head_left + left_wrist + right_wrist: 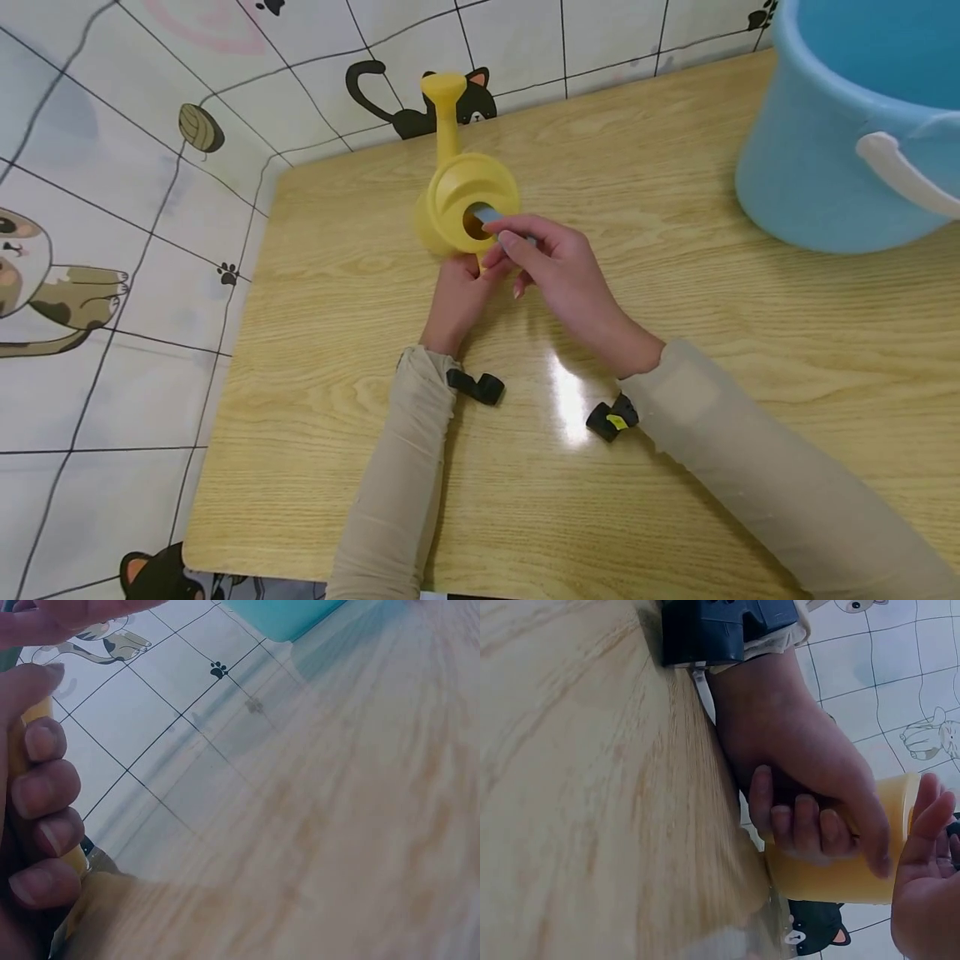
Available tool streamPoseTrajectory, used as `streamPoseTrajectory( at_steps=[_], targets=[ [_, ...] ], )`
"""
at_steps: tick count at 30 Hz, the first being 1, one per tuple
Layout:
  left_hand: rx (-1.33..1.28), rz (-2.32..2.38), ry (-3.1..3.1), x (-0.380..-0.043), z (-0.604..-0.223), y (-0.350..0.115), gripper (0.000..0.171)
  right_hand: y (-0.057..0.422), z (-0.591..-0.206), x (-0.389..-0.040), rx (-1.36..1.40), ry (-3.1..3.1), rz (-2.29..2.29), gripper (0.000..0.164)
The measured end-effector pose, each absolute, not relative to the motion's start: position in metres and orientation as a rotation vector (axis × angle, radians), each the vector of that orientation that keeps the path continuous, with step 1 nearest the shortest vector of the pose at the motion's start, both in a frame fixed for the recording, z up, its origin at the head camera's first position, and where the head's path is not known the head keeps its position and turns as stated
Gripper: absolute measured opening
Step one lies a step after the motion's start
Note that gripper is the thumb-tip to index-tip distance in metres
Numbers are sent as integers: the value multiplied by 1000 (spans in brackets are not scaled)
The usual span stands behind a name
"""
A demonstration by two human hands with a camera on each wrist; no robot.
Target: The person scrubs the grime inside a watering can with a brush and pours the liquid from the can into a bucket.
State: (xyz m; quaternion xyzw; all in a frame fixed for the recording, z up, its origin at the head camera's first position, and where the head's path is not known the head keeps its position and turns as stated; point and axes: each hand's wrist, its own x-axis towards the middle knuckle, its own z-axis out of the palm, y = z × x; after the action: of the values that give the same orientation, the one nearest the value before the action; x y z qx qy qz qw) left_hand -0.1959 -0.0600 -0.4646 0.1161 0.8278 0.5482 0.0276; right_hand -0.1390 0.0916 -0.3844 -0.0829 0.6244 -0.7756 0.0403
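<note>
A yellow watering can (450,196) stands on the wooden table, its spout pointing toward the back wall. My left hand (459,296) grips its handle on the near side; in the right wrist view those fingers (808,825) are curled round the handle beside the can's body (832,881). Over the can's round top opening, my right hand (558,262) pinches a slim grey-blue piece (487,215) between thumb and fingers. One end of that piece reaches into the opening, and the rest is covered by the fingers, so its kind cannot be told.
At the right stands a large light-blue bucket (817,167) with a white handle (911,179). White tiled walls with cat drawings border the wooden table (322,467) at the back and left. Black wrist devices (487,389) hang by both sleeves.
</note>
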Motion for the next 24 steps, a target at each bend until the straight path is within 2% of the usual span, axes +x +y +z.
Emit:
streamPoseTrajectory(
  at_steps=[15,24],
  targets=[
    [120,1767,2677,-194,-465,-61,48,104,-371,-141,-278,2195,-2231,21],
    [90,1846,2638,-194,-467,-62,53,108,-360,-138,-288,2378,-2029,22]
  ],
)
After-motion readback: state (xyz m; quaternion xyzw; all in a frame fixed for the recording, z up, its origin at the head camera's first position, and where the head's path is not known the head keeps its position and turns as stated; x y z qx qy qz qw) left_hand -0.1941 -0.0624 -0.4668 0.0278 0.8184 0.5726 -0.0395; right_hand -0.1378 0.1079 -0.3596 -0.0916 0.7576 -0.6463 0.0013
